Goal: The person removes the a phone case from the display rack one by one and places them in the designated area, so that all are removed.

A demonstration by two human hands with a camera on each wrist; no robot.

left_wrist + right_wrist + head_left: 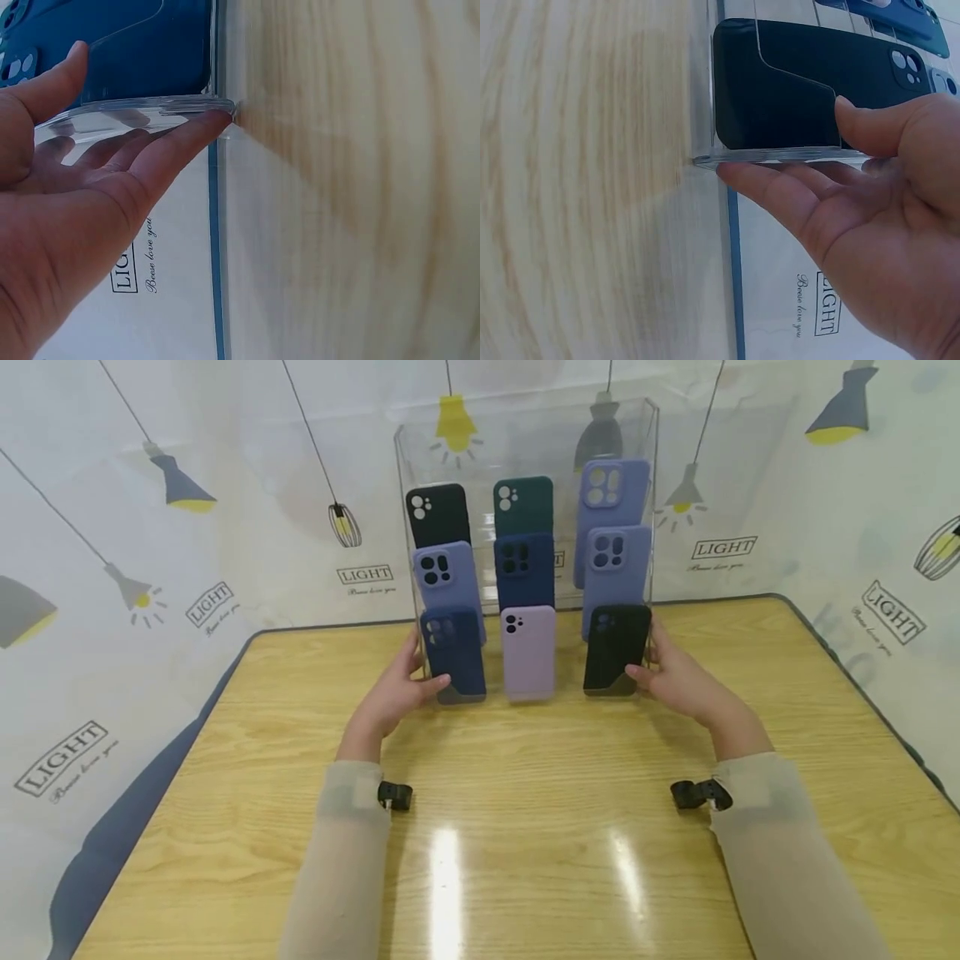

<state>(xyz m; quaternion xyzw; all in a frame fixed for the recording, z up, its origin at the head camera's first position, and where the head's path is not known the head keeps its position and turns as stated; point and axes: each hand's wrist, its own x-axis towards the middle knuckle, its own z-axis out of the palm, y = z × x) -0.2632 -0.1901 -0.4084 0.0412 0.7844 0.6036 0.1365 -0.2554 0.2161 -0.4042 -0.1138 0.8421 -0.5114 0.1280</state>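
A clear acrylic display stand point(525, 435) stands at the back of the wooden table point(525, 827), with phone cases in three columns. My left hand point(422, 670) grips its left side wall low down, thumb in front by the navy case point(453, 647). My right hand point(647, 656) grips the right side wall, thumb by the black case point(617, 643). The left wrist view shows my left hand point(146, 90) with straight fingers outside the clear wall point(135, 116) and the thumb on the navy case point(127, 52). In the right wrist view my right hand point(784, 139) pinches the wall point(780, 156) beside the black case point(780, 82).
A lilac case point(528, 652) sits in the bottom middle slot, with lavender, navy, dark green and black cases above. A white curtain point(225, 527) printed with lamps closes off the back and sides. The table's edges run left and right of my sleeves.
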